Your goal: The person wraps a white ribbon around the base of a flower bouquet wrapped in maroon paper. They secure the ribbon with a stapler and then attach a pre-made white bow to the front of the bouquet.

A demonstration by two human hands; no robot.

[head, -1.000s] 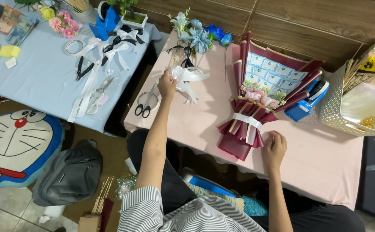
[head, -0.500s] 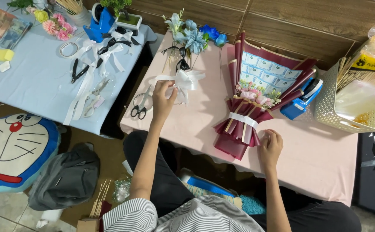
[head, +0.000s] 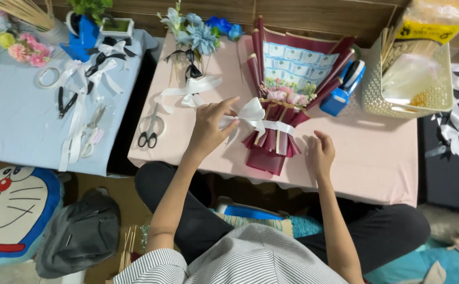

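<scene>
While the left hand [head: 208, 126] pinches a white ribbon bow [head: 250, 113] between thumb and fingertips, the bow sits against the waist of the dark red bouquet [head: 284, 94], which lies on the pink table [head: 376, 158] with its open end toward the far wall. The right hand [head: 320, 155] rests just right of the bouquet's near end, fingers loosely curled and holding nothing — it may be touching the wrapping, though the angle makes that hard to tell. A white band [head: 278, 126] already circles the waist. The likeliest slip, I'd judge, is the bow landing crooked or off the band, since only one hand guides it and the bouquet is not firmly held. A tug could also roll the bouquet toward the blue tape dispenser [head: 340, 94] on its right. Scissors [head: 148, 134] lie well to the left.
</scene>
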